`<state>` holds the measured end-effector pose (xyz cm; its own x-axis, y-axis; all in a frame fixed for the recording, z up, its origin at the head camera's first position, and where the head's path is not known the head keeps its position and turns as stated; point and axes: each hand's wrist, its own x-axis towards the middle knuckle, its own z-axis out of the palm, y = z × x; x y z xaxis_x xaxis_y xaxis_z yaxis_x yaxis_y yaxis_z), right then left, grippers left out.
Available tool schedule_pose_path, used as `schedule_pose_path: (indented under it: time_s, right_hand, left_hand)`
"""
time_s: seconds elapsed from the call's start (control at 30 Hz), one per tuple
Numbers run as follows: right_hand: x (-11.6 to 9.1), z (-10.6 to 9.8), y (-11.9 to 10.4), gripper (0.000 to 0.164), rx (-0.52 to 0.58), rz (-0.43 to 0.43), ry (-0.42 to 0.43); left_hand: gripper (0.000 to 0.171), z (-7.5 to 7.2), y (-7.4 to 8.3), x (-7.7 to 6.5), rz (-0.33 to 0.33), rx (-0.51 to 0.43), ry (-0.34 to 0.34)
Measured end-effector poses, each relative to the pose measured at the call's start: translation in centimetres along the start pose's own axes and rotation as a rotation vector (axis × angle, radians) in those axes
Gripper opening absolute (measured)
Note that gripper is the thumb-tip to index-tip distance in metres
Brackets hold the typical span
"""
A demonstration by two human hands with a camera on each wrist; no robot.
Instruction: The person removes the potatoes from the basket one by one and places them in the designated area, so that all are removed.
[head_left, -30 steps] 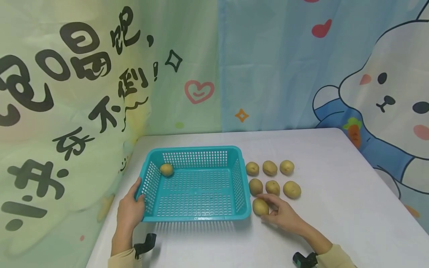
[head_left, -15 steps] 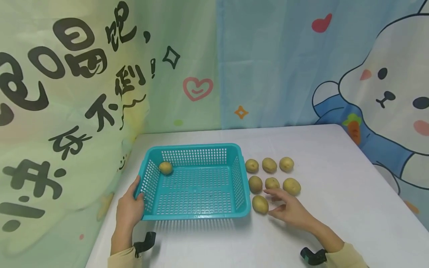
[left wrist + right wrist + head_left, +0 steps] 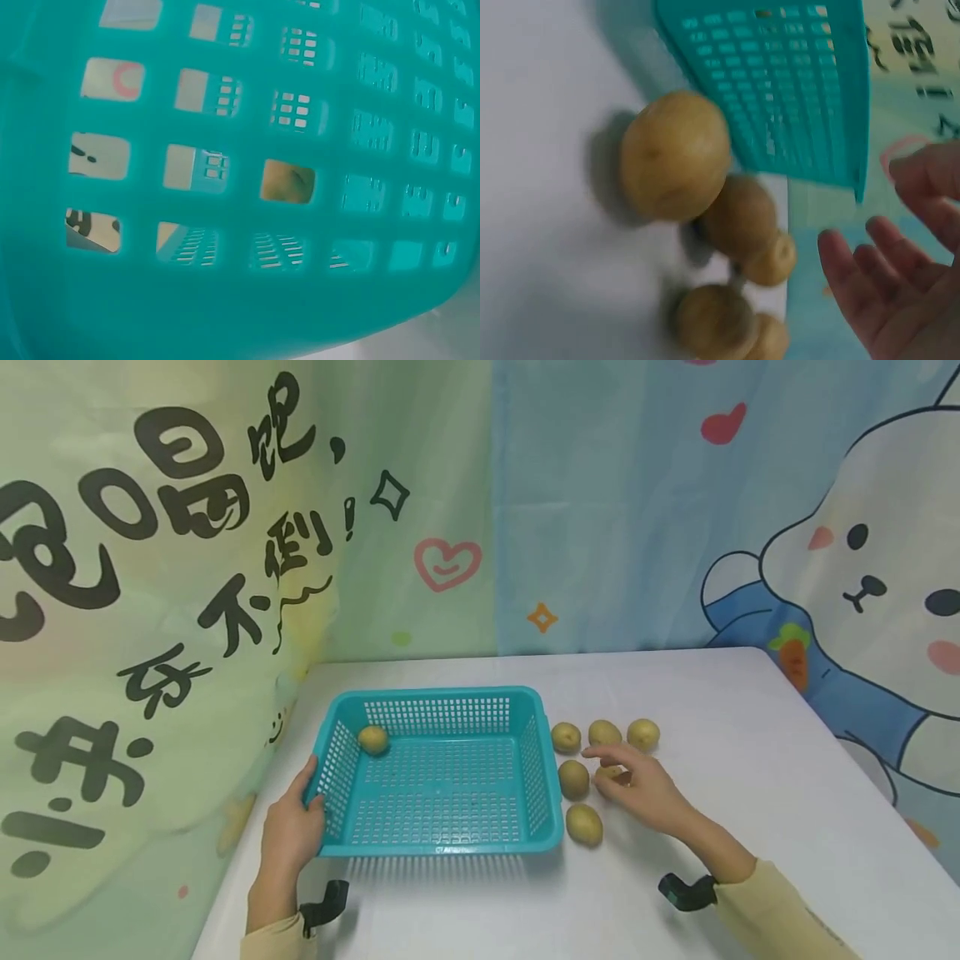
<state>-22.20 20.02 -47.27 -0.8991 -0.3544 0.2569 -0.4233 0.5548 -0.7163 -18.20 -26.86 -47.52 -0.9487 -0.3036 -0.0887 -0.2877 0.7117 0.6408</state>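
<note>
A turquoise plastic basket (image 3: 438, 850) with perforated sides stands at the table's middle left. My left hand (image 3: 291, 831) grips its left side, thumb on the near part of the rim; in the left wrist view the perforated wall (image 3: 247, 300) fills the picture. Inside, at the back left, lies one potato (image 3: 373, 740). Over the group of potatoes to the right hovers my right hand (image 3: 641, 789), thumb and fingers apart and holding nothing. Closest to the front is a potato (image 3: 584, 825) beside the basket. The hand partly covers a middle-row potato (image 3: 609, 772) and hides another.
More potatoes lie in the back row: one left (image 3: 566, 737), one middle (image 3: 603, 733), one right (image 3: 643, 735). Another potato (image 3: 574, 779) sits against the basket's right side. A white-covered table (image 3: 787, 793) extends right, with a printed curtain (image 3: 600, 510) behind.
My right hand has let go of the front potato and moved away from it, up over the middle row. That potato stays on the table. My left hand keeps its place on the basket.
</note>
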Motion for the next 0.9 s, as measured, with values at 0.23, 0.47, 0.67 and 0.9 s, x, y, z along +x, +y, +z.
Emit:
schedule_pose_path:
  time_s: [0.23,0.47,0.67,0.9]
  right_hand:
    - [4.6,1.2,-3.8,0.034,-0.002,-0.018,-0.098]
    - [9.9,3.5,-7.7,0.032,0.011,-0.089,-0.191]
    - [13.9,7.6,-9.9,0.036,-0.133,-0.087,-0.346]
    - [16.1,12.7,-10.4,0.048,-0.306,-0.016,-0.530]
  left_hand:
    - [0.059,0.1,-0.2,0.1,-0.002,0.008,-0.006]
    - [0.059,-0.3,-0.5,0.4,0.009,0.007,-0.001]
    - [0.059,-0.8,-0.5,0.3,0.007,0.009,-0.008]
    - [0.059,-0.2,-0.1,0.0,0.028,0.004,-0.005]
